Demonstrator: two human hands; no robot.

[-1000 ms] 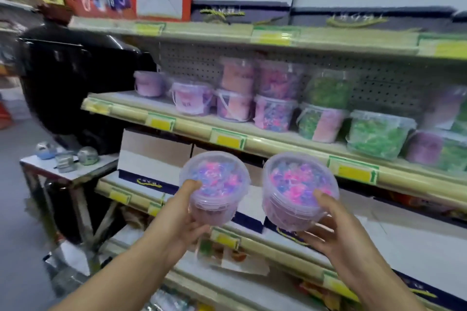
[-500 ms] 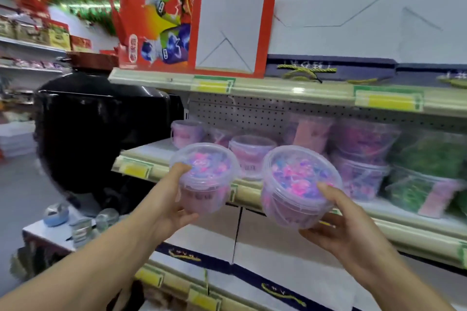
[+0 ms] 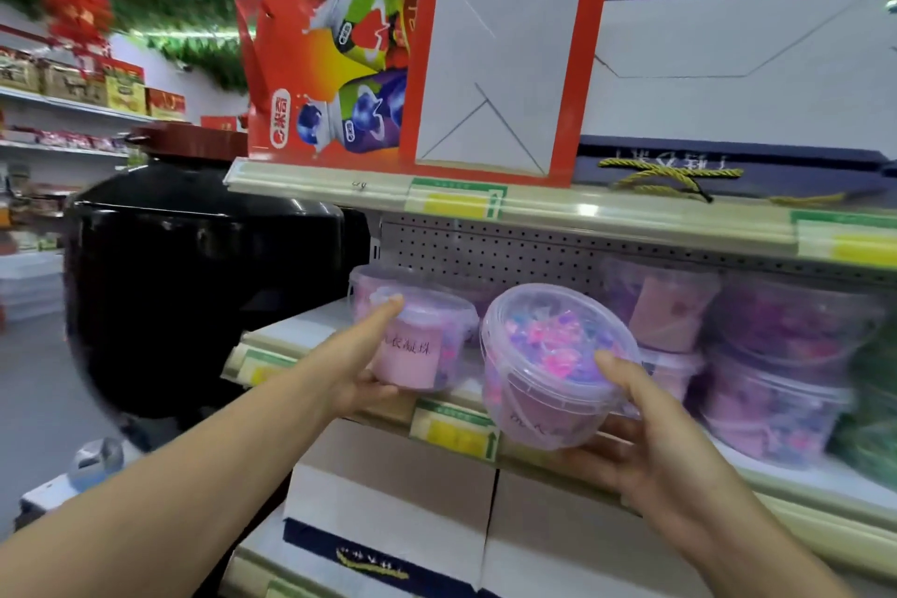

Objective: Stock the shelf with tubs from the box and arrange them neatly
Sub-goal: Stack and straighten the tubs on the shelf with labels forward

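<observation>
The shelf (image 3: 310,330) holding the stock is seen closer and higher in the view than a second ago, when both tubs were held out in front of the lower boxes. Rows of stocked tubs (image 3: 772,398), some stacked two high, fill its right part, while a bare stretch is left at its left end beside a large black jar (image 3: 194,287). The left tub (image 3: 422,345) has been carried forward over the shelf edge, just in front of a pink tub at the back; whether it rests on the shelf cannot be told. It is gripped by the left hand (image 3: 359,369), thumb over the lid and fingers curled beneath. The right tub (image 3: 553,364) is held short of the shelf, tilted toward the camera, with the right hand (image 3: 645,442) wrapped round its side and base. Placement of the left tub is judged nearly done; the right one is yet to be set down.
</observation>
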